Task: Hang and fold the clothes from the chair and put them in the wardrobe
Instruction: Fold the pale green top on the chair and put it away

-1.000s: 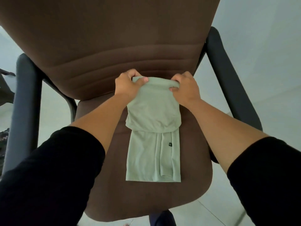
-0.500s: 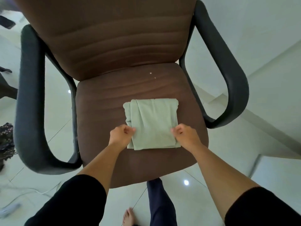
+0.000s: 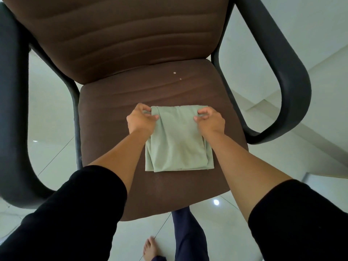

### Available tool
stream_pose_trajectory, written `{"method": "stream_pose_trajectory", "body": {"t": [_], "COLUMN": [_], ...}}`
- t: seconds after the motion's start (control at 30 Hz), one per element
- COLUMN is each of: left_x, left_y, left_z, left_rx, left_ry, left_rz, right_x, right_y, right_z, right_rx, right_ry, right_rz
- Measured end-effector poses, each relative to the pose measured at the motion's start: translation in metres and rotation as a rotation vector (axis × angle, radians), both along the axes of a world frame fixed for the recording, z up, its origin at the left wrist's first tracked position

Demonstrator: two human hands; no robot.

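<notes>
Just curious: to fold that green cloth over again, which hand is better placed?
Neither clearly: the left hand and right hand each pinch a far corner of the green cloth on the chair seat, so probably both.

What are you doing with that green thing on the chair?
A person is folding a pale green garment on the brown fabric seat of a black-armed office chair. The left hand and right hand each pinch a far corner of the folded cloth, which lies flat in a neat rectangle. It has not gone to the wardrobe yet.

Both the left hand (image 3: 140, 120) and right hand (image 3: 211, 118) moved from the folded garment's (image 3: 178, 140) near edge to grip its far corners.
</notes>
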State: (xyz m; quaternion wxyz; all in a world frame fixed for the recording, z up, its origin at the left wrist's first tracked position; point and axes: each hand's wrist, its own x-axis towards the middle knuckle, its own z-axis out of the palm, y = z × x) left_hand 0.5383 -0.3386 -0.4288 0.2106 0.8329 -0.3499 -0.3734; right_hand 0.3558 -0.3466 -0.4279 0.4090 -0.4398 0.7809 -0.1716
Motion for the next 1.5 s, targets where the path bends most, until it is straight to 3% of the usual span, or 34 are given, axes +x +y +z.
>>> {"method": "stream_pose_trajectory", "body": {"t": [0.17,0.3,0.4,0.57,0.73,0.93,1.03,1.27,1.4,1.5], "left_x": [0.011,0.01,0.002,-0.016,-0.021,-0.002,0.002,-0.009,-0.013,-0.007], "left_y": [-0.012,-0.005,0.026,0.1,0.131,0.127,0.125,0.077,0.059,0.057], "left_z": [0.008,0.005,-0.001,-0.01,-0.011,-0.008,-0.015,-0.029,-0.033,-0.033], "left_rx": [-0.112,-0.076,-0.028,-0.017,-0.072,-0.154,-0.05,-0.042,0.055,0.042], "left_ry": [0.026,0.087,0.142,0.156,0.173,0.137,0.097,-0.054,-0.023,-0.006], "left_rz": [0.127,0.148,0.076,0.083,0.107,0.067,-0.068,-0.382,-0.423,-0.403], "right_x": [-0.013,-0.01,-0.016,-0.025,-0.018,-0.026,-0.023,-0.002,0.006,-0.001], "right_y": [-0.015,-0.009,0.021,0.077,0.106,0.114,0.116,0.093,0.082,0.083], "right_z": [0.003,0.0,-0.004,-0.003,-0.001,0.004,-0.003,-0.024,-0.03,-0.03], "right_rx": [-0.062,-0.032,0.08,0.177,0.048,-0.05,-0.006,-0.135,-0.03,-0.004], "right_ry": [-0.027,-0.144,-0.066,-0.067,-0.052,0.114,0.163,0.162,0.127,-0.006], "right_rz": [-0.278,-0.279,-0.153,-0.13,-0.156,-0.364,-0.314,0.028,0.197,0.224]}}
